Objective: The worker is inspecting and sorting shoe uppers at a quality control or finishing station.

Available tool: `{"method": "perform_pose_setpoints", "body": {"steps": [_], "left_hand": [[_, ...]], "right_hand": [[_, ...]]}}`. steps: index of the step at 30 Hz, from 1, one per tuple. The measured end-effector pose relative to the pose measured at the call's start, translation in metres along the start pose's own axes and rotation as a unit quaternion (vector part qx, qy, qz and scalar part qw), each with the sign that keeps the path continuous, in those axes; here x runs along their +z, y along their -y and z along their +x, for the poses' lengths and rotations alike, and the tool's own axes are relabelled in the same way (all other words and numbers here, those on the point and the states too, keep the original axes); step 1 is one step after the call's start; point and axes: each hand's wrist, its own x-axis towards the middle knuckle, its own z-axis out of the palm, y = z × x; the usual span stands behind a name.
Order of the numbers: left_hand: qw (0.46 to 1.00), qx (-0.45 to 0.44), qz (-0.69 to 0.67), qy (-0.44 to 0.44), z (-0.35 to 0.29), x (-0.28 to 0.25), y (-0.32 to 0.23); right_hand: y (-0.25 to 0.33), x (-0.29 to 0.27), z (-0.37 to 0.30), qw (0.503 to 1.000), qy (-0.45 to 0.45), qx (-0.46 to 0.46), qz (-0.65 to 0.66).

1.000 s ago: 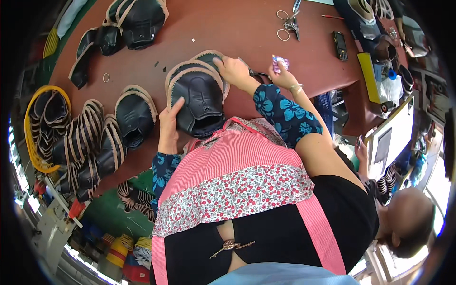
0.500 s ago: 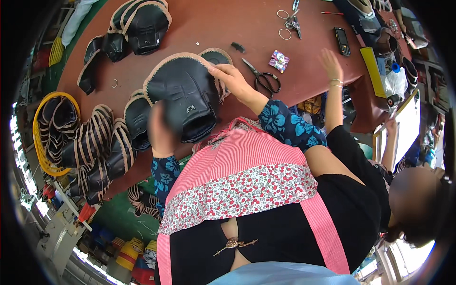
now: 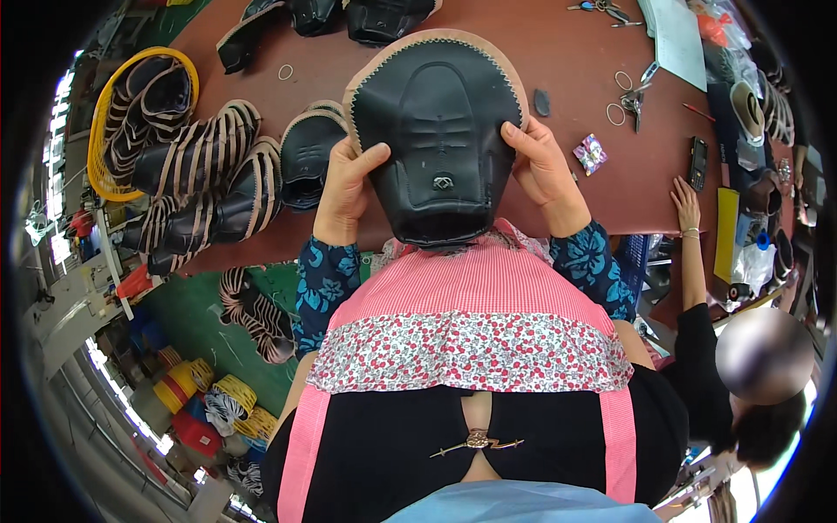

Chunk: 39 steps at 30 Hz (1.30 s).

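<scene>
A black shoe upper (image 3: 436, 131) with a tan border, zigzag-stitched edge and small metal ornament is held up in front of me, its wide rounded end away from me. My left hand (image 3: 347, 179) grips its left side, thumb on top. On the opposite side my right hand (image 3: 545, 170) pinches the edge the same way; the fingers of both hands are partly hidden beneath. Left of my left hand lie more black uppers (image 3: 307, 161) in an overlapping stack.
Rows of black-and-tan striped uppers (image 3: 200, 161) lie at the left by a yellow basket (image 3: 98, 144). On the reddish-brown table (image 3: 575, 52) are nippers (image 3: 634, 109), a colourful packet (image 3: 590, 154) and a dark scrap (image 3: 541, 103). A co-worker's hand (image 3: 687, 205) rests near a handheld device (image 3: 698, 163).
The upper has been straightened and faces me squarely; my right hand has moved from its top edge to its right side. My view has shifted. The co-worker's raised hand has come down onto the table.
</scene>
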Motion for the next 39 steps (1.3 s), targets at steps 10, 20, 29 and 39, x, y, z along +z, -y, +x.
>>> {"method": "perform_pose_setpoints", "body": {"steps": [10,20,29,39], "left_hand": [[0.968,-0.082,-0.235,-0.032,-0.01,0.01,0.027],[0.905,0.254,0.277,-0.197,-0.056,0.005,0.016],[0.789,0.309,0.529,-0.039,-0.059,0.06,0.011],[0.671,0.281,0.676,-0.115,-0.062,-0.033,-0.03]], "right_hand": [[0.017,0.057,-0.024,0.999,0.034,0.022,0.013],[0.004,0.067,-0.019,0.999,0.007,-0.019,-0.035],[-0.018,0.124,-0.001,0.974,-0.045,-0.144,-0.168],[-0.079,0.049,0.075,0.959,-0.138,-0.036,-0.246]]}}
